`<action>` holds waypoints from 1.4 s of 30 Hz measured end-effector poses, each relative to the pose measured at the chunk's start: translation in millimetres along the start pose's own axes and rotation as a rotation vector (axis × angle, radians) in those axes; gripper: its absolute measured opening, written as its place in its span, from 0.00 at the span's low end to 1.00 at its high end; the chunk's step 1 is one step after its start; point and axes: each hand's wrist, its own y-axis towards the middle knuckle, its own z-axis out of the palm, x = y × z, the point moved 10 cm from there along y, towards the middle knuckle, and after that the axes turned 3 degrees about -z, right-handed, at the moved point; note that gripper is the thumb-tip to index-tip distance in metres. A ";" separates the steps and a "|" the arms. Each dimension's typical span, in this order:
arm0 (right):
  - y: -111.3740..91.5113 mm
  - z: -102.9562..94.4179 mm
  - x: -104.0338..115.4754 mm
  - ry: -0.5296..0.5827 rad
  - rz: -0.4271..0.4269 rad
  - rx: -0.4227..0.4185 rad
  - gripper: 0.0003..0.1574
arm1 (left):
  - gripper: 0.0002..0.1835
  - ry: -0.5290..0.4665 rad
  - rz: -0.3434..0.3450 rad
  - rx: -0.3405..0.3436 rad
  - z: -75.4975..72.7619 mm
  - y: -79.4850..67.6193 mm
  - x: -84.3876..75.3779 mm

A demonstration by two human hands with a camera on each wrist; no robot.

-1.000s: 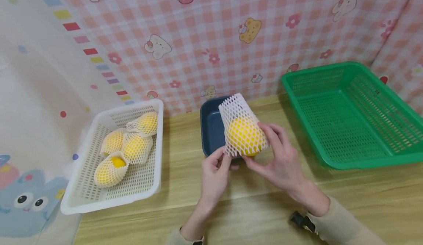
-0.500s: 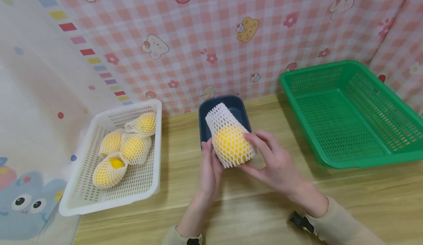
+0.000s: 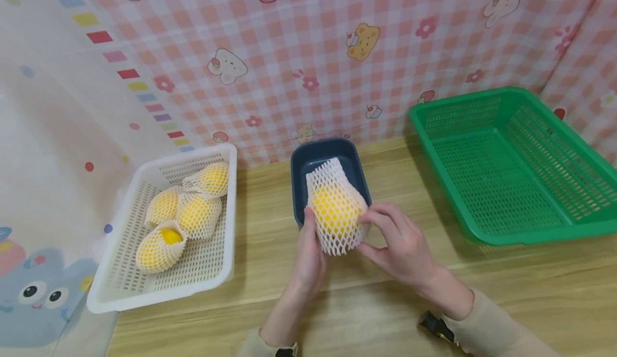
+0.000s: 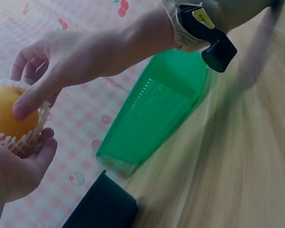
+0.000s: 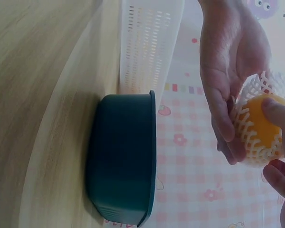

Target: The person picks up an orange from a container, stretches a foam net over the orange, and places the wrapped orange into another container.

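Above the table I hold an orange [image 3: 333, 212] wrapped in a white foam net [image 3: 331, 172]; the net's empty end points away from me. My left hand [image 3: 308, 260] cups the fruit from the left and below, thumb along its side. At the right edge, the fingers of my right hand [image 3: 407, 247] pinch the net. Both wrist views show the net's near end around bare orange skin [image 5: 260, 124], with the right thumb pressed on the fruit [image 4: 7, 116]. Behind the fruit stands a dark blue tub [image 3: 349, 159], partly covered by it in the head view.
On the left, a white basket [image 3: 230, 239] holds several net-wrapped fruits [image 3: 198, 215]. A large green basket [image 3: 501, 185] with nothing in it stands on the right. Pink checked cloth [image 3: 289, 52] hangs behind the wooden table [image 3: 260, 202].
The wrapped orange has come left and toward me, out from over more of the tub. My left hand went from pinching the net's lower edge to cupping the fruit; the right hand moved down slightly.
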 end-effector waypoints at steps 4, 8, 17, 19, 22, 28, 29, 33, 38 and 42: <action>0.4 -1.1 0.9 -0.002 -0.009 -0.023 0.20 | 0.41 0.014 -0.022 0.018 0.1 -1.3 1.5; -1.8 6.7 -5.9 0.064 0.065 0.058 0.25 | 0.42 0.008 -0.008 -0.008 -6.1 -1.0 1.5; -6.3 19.2 -24.9 0.269 0.352 0.131 0.32 | 0.38 0.025 0.048 -0.124 -23.2 2.1 0.0; -5.5 17.4 -26.2 0.278 0.360 0.096 0.31 | 0.36 0.046 0.052 -0.118 -22.0 1.4 0.8; -6.1 17.1 -27.4 0.301 0.366 0.076 0.35 | 0.36 0.054 0.067 -0.106 -20.2 1.1 0.6; -8.1 19.1 -28.6 0.291 0.404 0.107 0.41 | 0.38 0.053 0.049 -0.071 -16.6 0.6 0.7; -8.0 19.7 -28.3 0.290 0.408 0.112 0.43 | 0.39 0.053 0.046 -0.072 -16.8 0.7 0.3; -7.4 23.4 -26.4 0.299 0.420 0.131 0.45 | 0.40 0.072 0.055 -0.098 -19.8 0.0 -4.8; -4.1 34.6 -19.2 0.347 0.416 0.173 0.46 | 0.41 0.108 0.090 -0.173 -33.6 -6.7 -19.5; -0.5 50.2 -11.8 0.418 0.429 0.226 0.46 | 0.42 0.153 0.129 -0.225 -52.9 -17.1 -39.8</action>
